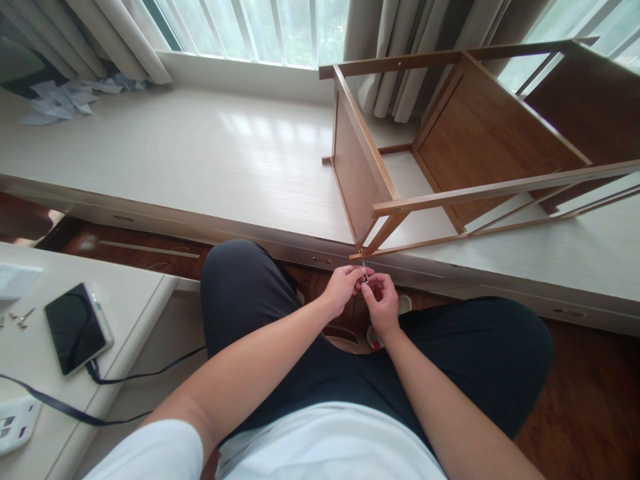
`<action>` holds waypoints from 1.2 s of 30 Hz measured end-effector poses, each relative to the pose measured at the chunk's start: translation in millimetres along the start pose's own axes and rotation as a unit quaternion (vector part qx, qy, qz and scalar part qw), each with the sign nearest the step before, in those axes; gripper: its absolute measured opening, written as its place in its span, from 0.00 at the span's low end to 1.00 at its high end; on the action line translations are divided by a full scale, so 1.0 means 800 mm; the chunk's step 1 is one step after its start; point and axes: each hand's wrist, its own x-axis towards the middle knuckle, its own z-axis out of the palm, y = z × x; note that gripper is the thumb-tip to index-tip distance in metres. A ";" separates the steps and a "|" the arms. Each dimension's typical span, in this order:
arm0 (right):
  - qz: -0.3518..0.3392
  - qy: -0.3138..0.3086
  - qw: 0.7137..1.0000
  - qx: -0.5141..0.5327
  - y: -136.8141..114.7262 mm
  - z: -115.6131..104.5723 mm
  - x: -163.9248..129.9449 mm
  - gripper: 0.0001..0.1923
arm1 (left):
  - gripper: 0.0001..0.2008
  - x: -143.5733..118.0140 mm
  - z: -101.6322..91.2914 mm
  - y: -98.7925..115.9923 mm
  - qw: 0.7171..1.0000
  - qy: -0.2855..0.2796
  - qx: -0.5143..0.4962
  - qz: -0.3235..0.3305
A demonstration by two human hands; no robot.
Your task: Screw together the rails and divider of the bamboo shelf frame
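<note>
We began at the left edge: a pale desk (133,300), its corner rounded. On it we noted a white power strip (17,427) cut off by the view, a few small screws (23,320) in a loose scatter, and a phone (77,330) lying flat, screen dark. A black cable (125,381) ran from the phone's lower edge toward our lap.

Beyond, on the far left of a long white ledge (200,147), we saw torn papers (60,100) heaped near the foot of a curtain (120,33). Window light (260,30) fell across the ledge's bare middle. Drawers with small brass pulls (321,259) lined its front.

We sat with knees apart in dark trousers (240,280), both forearms reaching to the centre. Our left hand (343,288) pinched a thin bent hex key (367,273) between thumb and fingers. The hex key pointed up at the near lower corner of the wooden frame — we could not tell whether its tip was seated. Our right hand (383,300), just beside, had thumb and fingertips closed on the key's lower bend, partly hidden by the fingers.

Rightward, the brown wooden frame (500,133) lay on its side along the ledge, panels standing on edge between slim rails — its near corner jutting past the ledge, right above our fingers. Behind it hung more grey drapes (400,60). At the lower right we noted dark red-brown floorboards (590,400).
</note>
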 end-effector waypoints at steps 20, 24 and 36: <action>-0.043 0.011 0.992 -0.119 -0.001 -0.001 0.002 0.13 | 0.13 0.004 -0.001 -0.005 0.999 0.009 -0.030 -0.008; -0.044 0.014 0.990 -0.135 -0.001 -0.001 0.002 0.13 | 0.14 0.004 -0.001 -0.005 0.999 0.010 -0.031 -0.006; -0.047 0.013 0.988 -0.148 -0.002 -0.001 0.001 0.13 | 0.16 0.007 -0.003 -0.010 0.999 0.012 -0.031 -0.004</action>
